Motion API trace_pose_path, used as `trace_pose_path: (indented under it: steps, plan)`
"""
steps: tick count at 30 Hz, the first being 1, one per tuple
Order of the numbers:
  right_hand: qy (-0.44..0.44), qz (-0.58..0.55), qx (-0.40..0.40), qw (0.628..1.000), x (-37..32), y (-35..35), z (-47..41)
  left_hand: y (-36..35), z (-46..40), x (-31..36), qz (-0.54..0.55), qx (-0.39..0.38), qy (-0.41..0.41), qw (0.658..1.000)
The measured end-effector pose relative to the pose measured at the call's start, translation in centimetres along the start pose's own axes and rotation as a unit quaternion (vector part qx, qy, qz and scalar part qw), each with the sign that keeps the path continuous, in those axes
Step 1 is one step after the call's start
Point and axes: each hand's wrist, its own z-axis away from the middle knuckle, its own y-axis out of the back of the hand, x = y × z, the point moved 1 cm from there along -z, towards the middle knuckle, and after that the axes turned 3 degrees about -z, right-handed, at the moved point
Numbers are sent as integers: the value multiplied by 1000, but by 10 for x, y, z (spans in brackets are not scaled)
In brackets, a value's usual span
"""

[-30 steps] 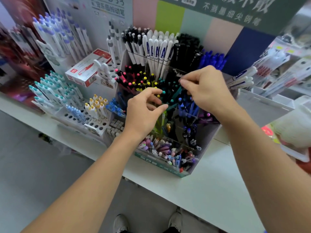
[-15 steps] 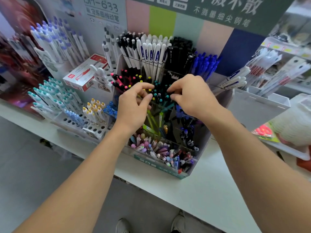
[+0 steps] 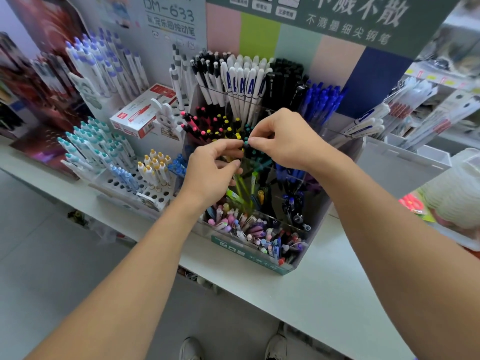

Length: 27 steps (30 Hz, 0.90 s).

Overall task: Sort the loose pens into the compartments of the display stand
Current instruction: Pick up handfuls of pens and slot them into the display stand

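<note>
A clear tiered display stand on the white counter holds rows of pens sorted by cap colour. Both hands meet over its middle tier. My right hand pinches the top of a dark pen with a teal cap among the teal-capped pens. Just left of it, my left hand curls its fingers around the tops of the yellow-capped pens. Pink-capped pens stand further left. Loose mixed pens fill the front bottom compartment.
White pens, black pens and blue pens fill the stand's top row. A peg rack with teal, blue and yellow pens and a red-and-white box stand to the left. A white tray sits right.
Both hands have drawn together over the middle tier. The right hand came left and down onto the teal-capped pen; the left hand rose toward the yellow caps.
</note>
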Motion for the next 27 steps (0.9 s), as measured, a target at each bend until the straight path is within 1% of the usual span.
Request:
trace_pose_path:
  steps: [2,3,4,6,8,9,11,13,15,17,19,20,23,24,25,26,27]
  plan:
    - [10,15,-31,999,-3,0,0,-2,0,1,7,-21,-2,1000]
    - [20,29,-32,999,-4,-1,0,-3,1,0,17,-25,2,1000]
    - [29,41,-15,999,-4,0,0,-2,2,0,28,-24,7,999]
    - [31,25,59,997,0,11,4,-1,5,0,44,-3,18,999]
    - [18,-38,140,989,6,30,11,3,7,0,43,31,17,998]
    - [10,-71,168,983,9,38,17,5,7,2,38,40,10,998]
    - [-2,-145,200,969,17,52,27,3,5,12,22,34,-15,999]
    - [-10,-226,197,954,19,59,34,0,2,25,-20,18,-49,998]
    - [-15,-283,189,940,17,64,40,-5,1,42,-44,-12,-76,996]
    - [-14,-335,192,922,15,71,44,-11,0,59,-40,-41,-107,993]
    - [16,-367,207,907,11,80,47,-16,-4,72,-21,-38,-126,991]
    - [44,-343,233,909,9,88,47,-18,-8,76,-12,-19,-122,992]
    - [122,-179,340,915,1,113,40,-15,-25,76,-44,88,-80,992]
    - [134,-129,359,915,-2,117,34,-12,-29,74,-58,97,-66,991]
    - [141,-81,363,917,-4,118,27,-11,-32,71,-70,86,-58,992]
    - [141,-35,351,925,-6,114,18,-10,-34,69,-79,64,-57,993]
    - [133,3,320,938,-7,107,9,-10,-35,67,-86,42,-59,994]
